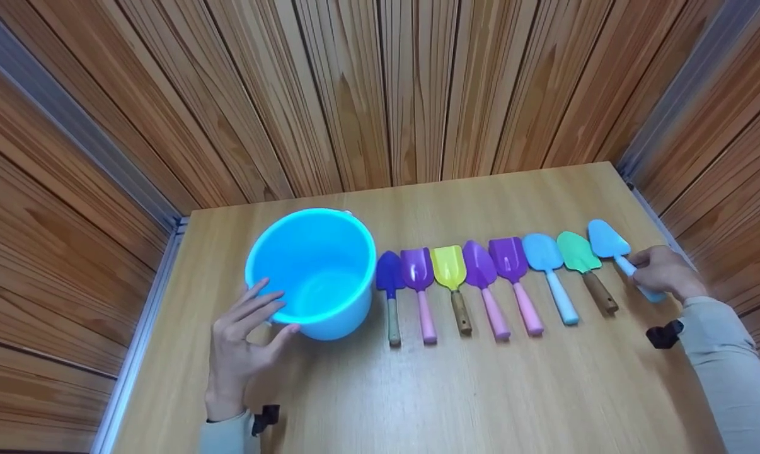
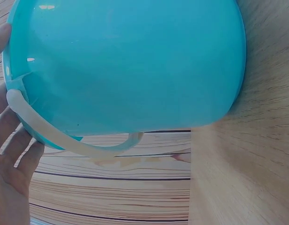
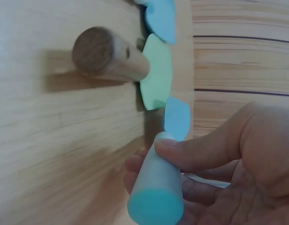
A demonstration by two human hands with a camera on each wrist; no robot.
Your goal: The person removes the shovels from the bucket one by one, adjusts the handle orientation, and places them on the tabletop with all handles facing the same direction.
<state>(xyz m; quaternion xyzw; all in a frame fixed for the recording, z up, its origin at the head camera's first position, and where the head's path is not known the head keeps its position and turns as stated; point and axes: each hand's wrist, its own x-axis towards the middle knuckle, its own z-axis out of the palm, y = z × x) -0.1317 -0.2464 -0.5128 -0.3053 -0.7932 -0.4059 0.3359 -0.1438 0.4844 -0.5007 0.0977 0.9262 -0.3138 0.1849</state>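
My right hand (image 1: 663,272) grips the pale handle of a light blue toy trowel (image 1: 607,239) at the right end of a row. In the right wrist view, my thumb presses on that handle (image 3: 156,183), its turquoise end facing the camera. My left hand (image 1: 244,340) rests at the near left rim of a blue bucket (image 1: 355,312), fingers fairly straight over the edge and thumb at the rim. The left wrist view shows the bucket's side and white handle (image 2: 64,138). Beside the gripped trowel lies a green trowel (image 1: 578,252) with a brown handle.
Between bucket and green trowel lie several more trowels: dark blue (image 1: 390,271), purple with pink handles (image 1: 418,268), yellow (image 1: 449,266) and light blue (image 1: 542,252). All lie on a wooden table (image 1: 468,391). Wood-plank walls (image 1: 411,94) stand behind and at both sides.
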